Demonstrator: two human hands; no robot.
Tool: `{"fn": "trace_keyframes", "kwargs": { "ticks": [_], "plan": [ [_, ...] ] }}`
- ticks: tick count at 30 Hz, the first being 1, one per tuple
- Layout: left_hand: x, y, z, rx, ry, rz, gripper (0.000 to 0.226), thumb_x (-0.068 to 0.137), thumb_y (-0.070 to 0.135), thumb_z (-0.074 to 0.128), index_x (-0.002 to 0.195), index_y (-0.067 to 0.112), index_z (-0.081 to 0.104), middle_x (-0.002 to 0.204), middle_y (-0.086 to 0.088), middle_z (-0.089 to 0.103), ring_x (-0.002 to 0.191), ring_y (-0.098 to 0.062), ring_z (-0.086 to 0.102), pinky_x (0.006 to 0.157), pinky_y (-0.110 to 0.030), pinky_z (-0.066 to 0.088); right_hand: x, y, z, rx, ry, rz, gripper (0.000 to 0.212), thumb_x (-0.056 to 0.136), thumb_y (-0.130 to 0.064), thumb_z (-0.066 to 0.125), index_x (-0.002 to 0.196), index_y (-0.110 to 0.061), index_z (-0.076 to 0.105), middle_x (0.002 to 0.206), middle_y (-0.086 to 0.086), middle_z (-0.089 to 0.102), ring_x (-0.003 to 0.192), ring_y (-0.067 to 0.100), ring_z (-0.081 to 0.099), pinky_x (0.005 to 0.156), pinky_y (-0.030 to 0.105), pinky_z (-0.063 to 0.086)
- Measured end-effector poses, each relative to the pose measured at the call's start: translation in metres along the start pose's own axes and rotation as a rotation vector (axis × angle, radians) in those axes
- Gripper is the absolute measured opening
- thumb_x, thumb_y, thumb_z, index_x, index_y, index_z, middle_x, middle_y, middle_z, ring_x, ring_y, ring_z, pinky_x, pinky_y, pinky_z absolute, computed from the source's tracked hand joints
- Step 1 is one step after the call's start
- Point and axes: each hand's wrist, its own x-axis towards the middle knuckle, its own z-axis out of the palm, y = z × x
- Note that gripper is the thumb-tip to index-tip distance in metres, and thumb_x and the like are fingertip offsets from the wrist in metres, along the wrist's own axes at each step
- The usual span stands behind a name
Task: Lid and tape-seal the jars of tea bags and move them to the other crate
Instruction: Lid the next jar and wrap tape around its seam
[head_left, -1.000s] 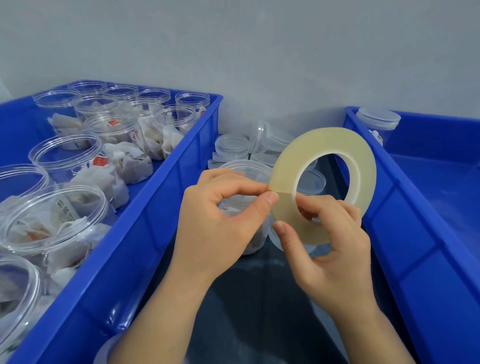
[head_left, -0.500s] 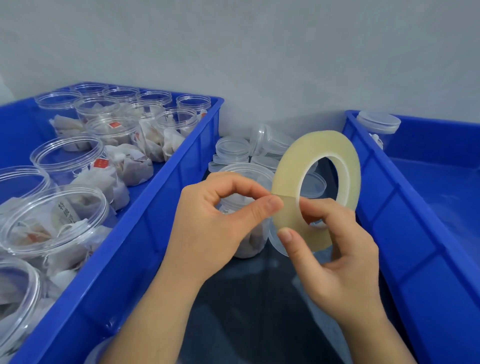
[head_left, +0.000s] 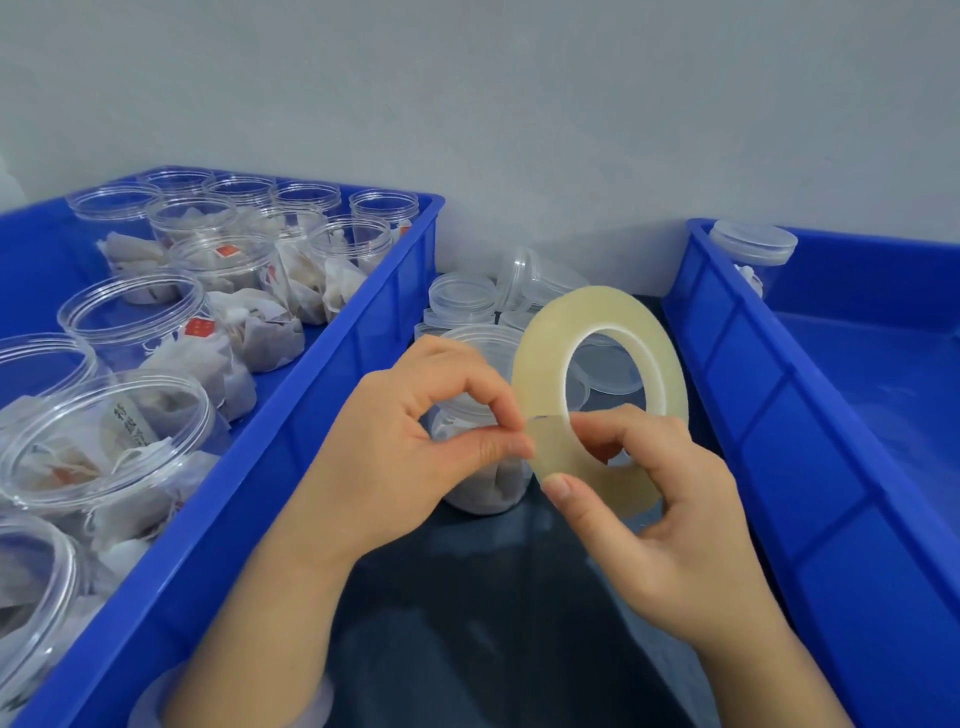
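Here, two blue crates flank a dark worktop: the left crate (head_left: 291, 447) holds open jars (head_left: 130, 312) of tea bags, and the right crate (head_left: 779, 415) holds a single lidded jar (head_left: 753, 247) in its far corner. Between them, behind the hands, stands one jar (head_left: 478, 493) that appears to be lidded, with loose lids (head_left: 462, 296) heaped just beyond it. In front of that jar the right hand (head_left: 675, 525) grips the tape roll (head_left: 535, 358), fingers hooked through its core and thumb pressed on its face. The left hand (head_left: 395, 457) pinches the free tape end (head_left: 545, 436) between thumb and forefinger at the roll's rim. The step in hand looks to be drawing off a length for the seal. Done well, the pull should run straight off the roll, with the strip kept taut and flat so it does not fold on itself. The pinch should stay at the very tip so little adhesive is spoiled.
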Motion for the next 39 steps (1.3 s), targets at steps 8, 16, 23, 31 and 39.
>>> {"fn": "trace_keyframes", "kwargs": {
  "ticks": [8,16,23,31,39],
  "plan": [
    [0.0,-0.004,0.013,0.028,0.139,0.143,0.014,0.076,0.023,0.074,0.087,0.027,0.068,0.086,0.009,0.064,0.089,-0.013,0.06,0.084,-0.024,0.046,0.001,0.002,-0.003,-0.003,0.017,0.034,0.017,0.077,-0.043,0.057,0.093,-0.04,0.059,0.084,-0.022,0.061,0.076,0.009,0.055,0.07,0.018,0.04],
    [0.0,0.002,0.015,0.12,0.226,0.277,0.013,0.075,0.015,0.078,0.087,0.013,0.073,0.081,0.008,0.071,0.083,-0.013,0.063,0.076,-0.025,0.051,0.003,0.002,-0.008,0.055,0.015,0.045,0.019,0.078,-0.041,0.059,0.094,-0.034,0.064,0.084,-0.021,0.064,0.076,0.009,0.059,0.07,0.029,0.043],
    [-0.001,0.004,0.001,0.295,0.019,0.124,0.011,0.077,0.029,0.073,0.077,0.018,0.071,0.08,0.006,0.065,0.084,-0.008,0.06,0.075,-0.027,0.049,0.003,0.002,-0.015,-0.049,-0.142,0.062,0.017,0.076,-0.042,0.059,0.088,-0.032,0.066,0.078,-0.02,0.063,0.075,0.008,0.056,0.072,0.017,0.037],
    [0.001,0.007,0.0,0.447,-0.11,0.253,0.015,0.079,0.022,0.06,0.07,0.011,0.062,0.07,0.006,0.056,0.077,-0.013,0.05,0.07,-0.032,0.044,0.002,0.001,-0.017,-0.109,-0.229,0.063,0.016,0.074,-0.03,0.065,0.085,-0.019,0.069,0.072,-0.016,0.062,0.073,0.003,0.054,0.074,0.017,0.035],
    [0.0,0.004,0.013,0.367,-0.064,0.318,0.01,0.077,0.011,0.063,0.068,0.007,0.061,0.068,0.004,0.057,0.076,-0.016,0.05,0.068,-0.033,0.045,0.002,0.002,-0.018,0.018,-0.14,0.09,0.023,0.075,-0.044,0.055,0.086,-0.027,0.068,0.077,-0.018,0.064,0.072,0.002,0.057,0.07,0.011,0.037]
  ]
}}
